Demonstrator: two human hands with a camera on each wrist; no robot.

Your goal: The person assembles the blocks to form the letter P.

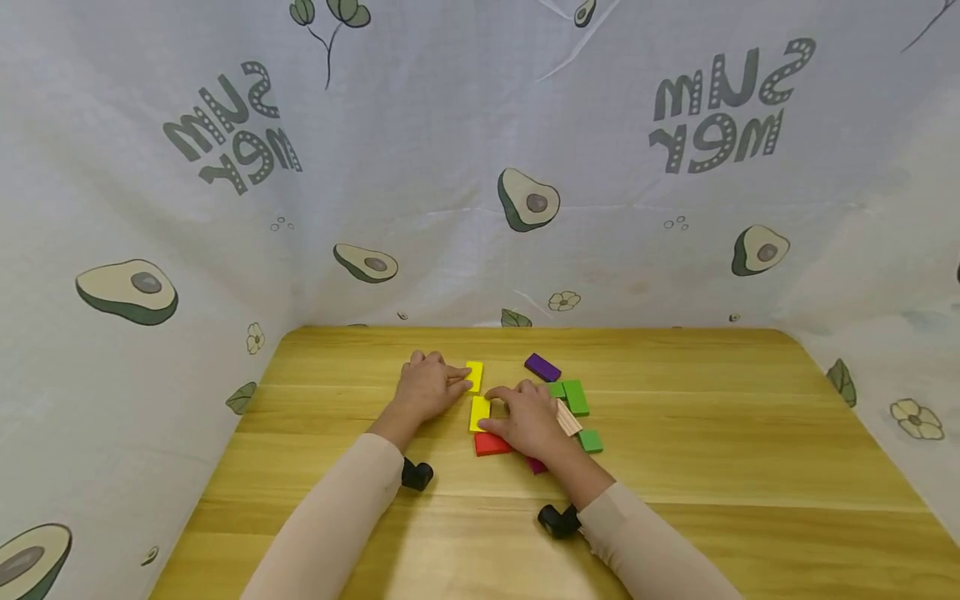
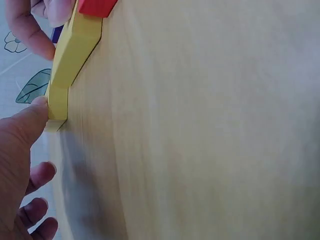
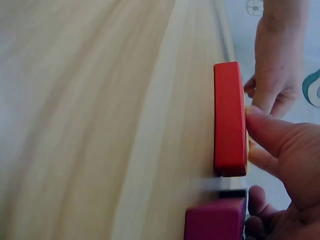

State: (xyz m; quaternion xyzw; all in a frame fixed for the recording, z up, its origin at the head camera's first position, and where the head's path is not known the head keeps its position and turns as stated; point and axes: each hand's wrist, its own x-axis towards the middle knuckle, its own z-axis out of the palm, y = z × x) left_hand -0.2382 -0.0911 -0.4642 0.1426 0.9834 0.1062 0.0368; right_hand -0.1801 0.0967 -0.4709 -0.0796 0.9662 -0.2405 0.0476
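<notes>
Two yellow blocks lie end to end on the wooden table. My left hand [image 1: 427,387] pinches the far yellow block [image 1: 475,377] between thumb and forefinger, its other fingers loosely bent in the left wrist view. The near yellow block [image 1: 478,411] is held by my right hand [image 1: 528,415], thumb at the near end and forefinger at the far end. A red block [image 3: 230,120] lies crosswise at the near end of that yellow block, close under my right thumb. Beside it, partly beneath my right hand in the head view, is a magenta block [image 3: 215,220].
Right of my right hand lie several green blocks [image 1: 577,398] and a pale ribbed wooden block [image 1: 567,418]. A purple block [image 1: 542,367] lies farther back. A patterned cloth [image 1: 450,167] hangs behind the table [image 1: 712,442] and along its sides.
</notes>
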